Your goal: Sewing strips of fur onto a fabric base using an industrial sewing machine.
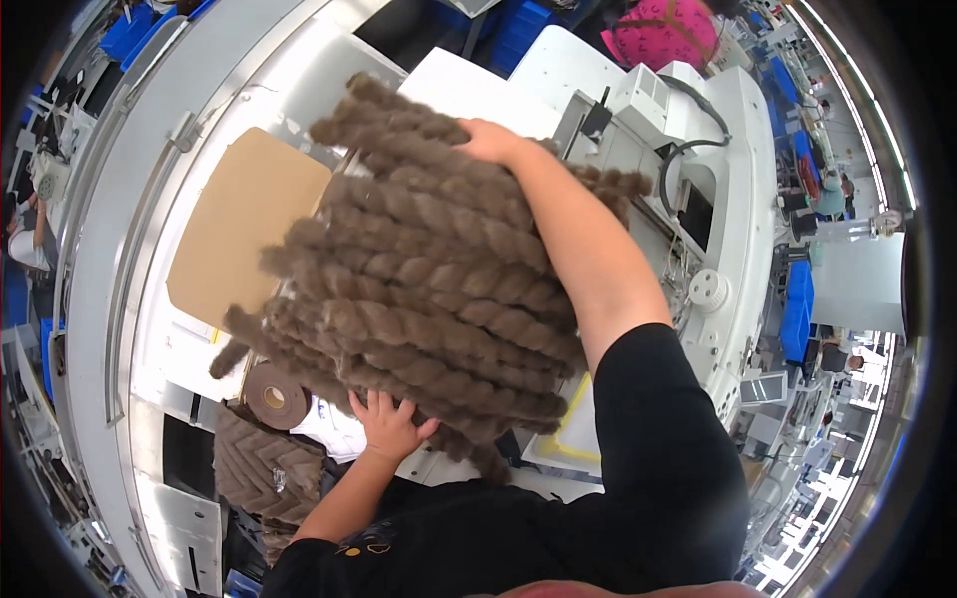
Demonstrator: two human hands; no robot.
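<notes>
A large heap of brown, fluffy strips (439, 269), twisted like thick ropes, lies stacked in front of me across the white machine bed. My left hand (392, 426) rests against the heap's near edge, its fingers spread on the fur. Reaching over the heap, my right arm brings my right hand (488, 142) to the far edge. There its fingers curl over the strips, and the fingertips are partly buried in the fur. What lies beneath the heap is hidden.
Left of the heap lies a tan cardboard sheet (239, 224). A brown tape roll (277, 395) sits nearer, above brown furry fabric with a chevron pattern (264, 463). At right stands a white sewing machine (738, 199) with a round handwheel (709, 290). A pink bundle (663, 35) is beyond.
</notes>
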